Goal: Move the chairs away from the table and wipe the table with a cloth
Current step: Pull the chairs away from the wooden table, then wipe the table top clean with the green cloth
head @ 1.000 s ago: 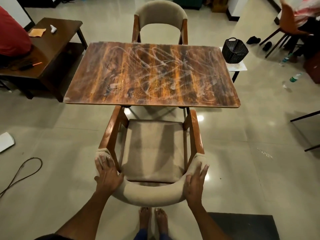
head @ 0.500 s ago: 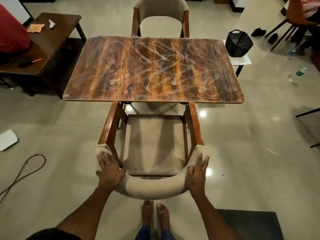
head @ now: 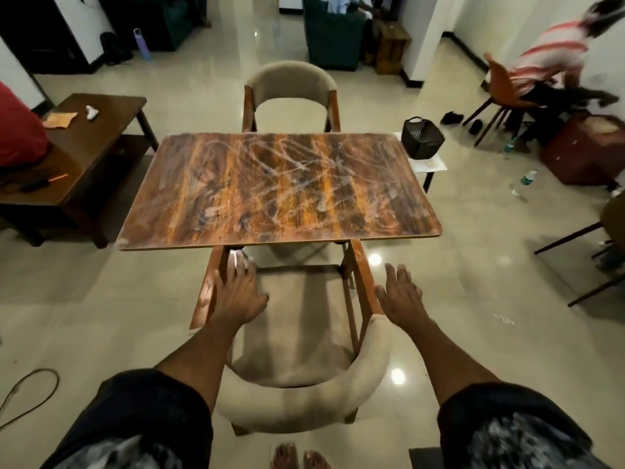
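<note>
Near chair (head: 297, 336), beige cushion on orange-brown wood, sits at 6 o'clock of the table (head: 280, 187), front legs just under the edge. Left hand (head: 236, 292) lies flat, fingers straight, on the left armrest; right hand (head: 402, 296) is spread with fingers straight over the right armrest, contact unclear. Tabletop is smeared white. Far chair (head: 291, 86) stands at 12. Bare tile lies at 4 and 8. Black basket (head: 422, 137) at 2, contents unseen.

Smeared wooden table (head: 280, 184) on glossy tiled floor (head: 473, 299), chairs (head: 297, 333) tucked.
</note>
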Demonstrator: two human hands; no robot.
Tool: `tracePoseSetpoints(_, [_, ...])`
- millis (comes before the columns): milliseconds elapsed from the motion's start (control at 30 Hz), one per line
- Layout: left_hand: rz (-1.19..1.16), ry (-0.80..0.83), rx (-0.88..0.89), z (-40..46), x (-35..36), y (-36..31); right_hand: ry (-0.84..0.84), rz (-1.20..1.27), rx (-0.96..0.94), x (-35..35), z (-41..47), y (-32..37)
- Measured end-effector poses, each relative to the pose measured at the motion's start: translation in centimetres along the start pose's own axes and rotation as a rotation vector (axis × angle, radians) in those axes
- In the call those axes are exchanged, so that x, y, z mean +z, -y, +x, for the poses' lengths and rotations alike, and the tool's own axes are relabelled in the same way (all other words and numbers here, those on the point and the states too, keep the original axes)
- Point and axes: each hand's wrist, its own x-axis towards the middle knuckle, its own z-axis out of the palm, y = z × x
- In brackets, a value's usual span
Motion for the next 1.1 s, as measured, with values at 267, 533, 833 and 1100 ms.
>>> tracePoseSetpoints(267, [-0.014,-0.144,0.221,3.2,-8.2,-9.0,-0.188,-0.112,-0.072,-10.5,0.6,-0.5])
tracePoseSetpoints(533, [0.012,-0.106,0.346,2.8,-6.1,-19.3,-0.252,-0.144,0.039,-13.1,-1.6,-9.6])
tracePoseSetpoints(833, [0.031,-0.043,0.342,3.6,-1.1,-30.5,-0.174,-0.134,0.063,-15.0,-0.2,-20.5])
tracePoseSetpoints(1100, [0.025,-0.067,0.389,4.5,-0.7,-41.9,-0.161,-0.130,0.092,-18.6,0.8,-29.6])
